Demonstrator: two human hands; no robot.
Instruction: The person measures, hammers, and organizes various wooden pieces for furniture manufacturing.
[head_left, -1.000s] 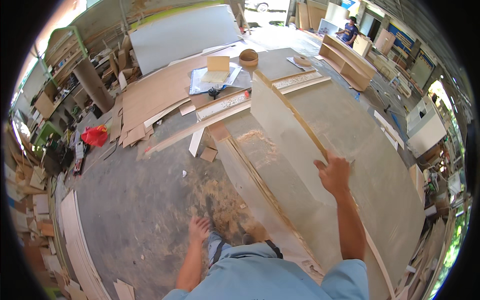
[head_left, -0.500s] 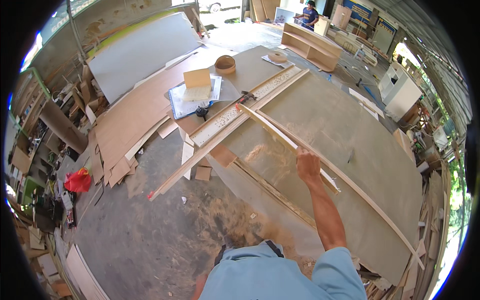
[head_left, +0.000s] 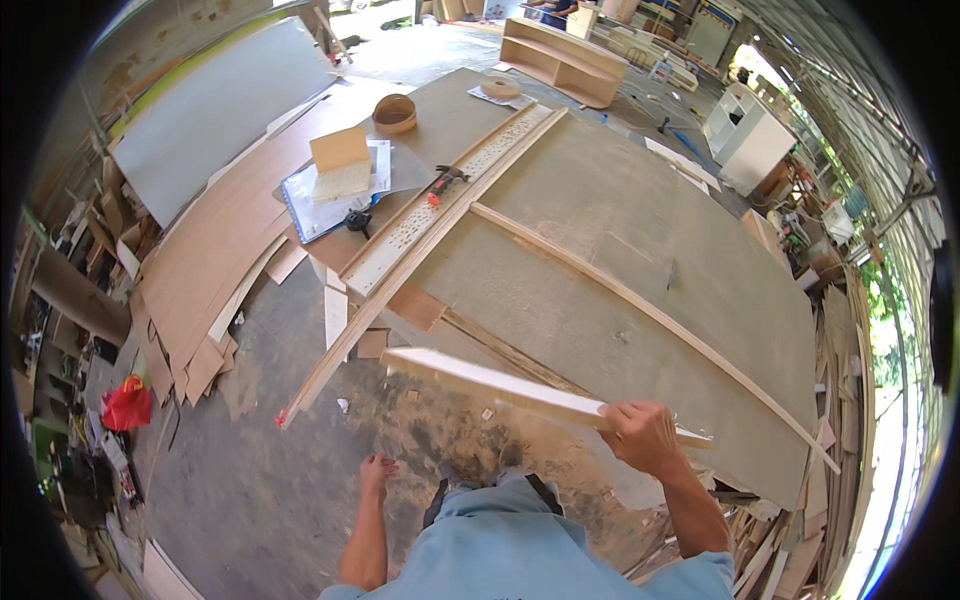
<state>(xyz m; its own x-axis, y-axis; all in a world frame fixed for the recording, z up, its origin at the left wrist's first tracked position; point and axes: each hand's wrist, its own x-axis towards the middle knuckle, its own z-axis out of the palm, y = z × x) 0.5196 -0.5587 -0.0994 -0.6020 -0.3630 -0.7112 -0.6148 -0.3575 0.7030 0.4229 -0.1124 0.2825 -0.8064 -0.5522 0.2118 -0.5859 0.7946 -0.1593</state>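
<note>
My right hand (head_left: 638, 432) is closed round a narrow wooden strip (head_left: 500, 385) with a white upper face, near its right end. The strip is held across in front of me, over the near edge of the large grey-brown sheet (head_left: 610, 250). My left hand (head_left: 378, 472) hangs low over the floor, fingers loosely bent and holding nothing. A long thin batten (head_left: 640, 305) lies on the sheet and meets a bundle of long strips (head_left: 430, 250) running along its left part. Beside those strips rests a hammer (head_left: 445, 183) with a red and black handle, on a white dotted board (head_left: 410, 235).
Left of the board lie an open notebook (head_left: 340, 178), a black tool (head_left: 357, 220) and a roll of banding (head_left: 395, 113). Thin brown panels (head_left: 215, 245) cover the left side. A wooden shelf unit (head_left: 562, 65) stands behind. Offcuts (head_left: 840, 370) are stacked at right.
My right hand has drawn the strip back toward me, away from the hammer and the long strips, and turned it more crosswise. My left hand has come into view.
</note>
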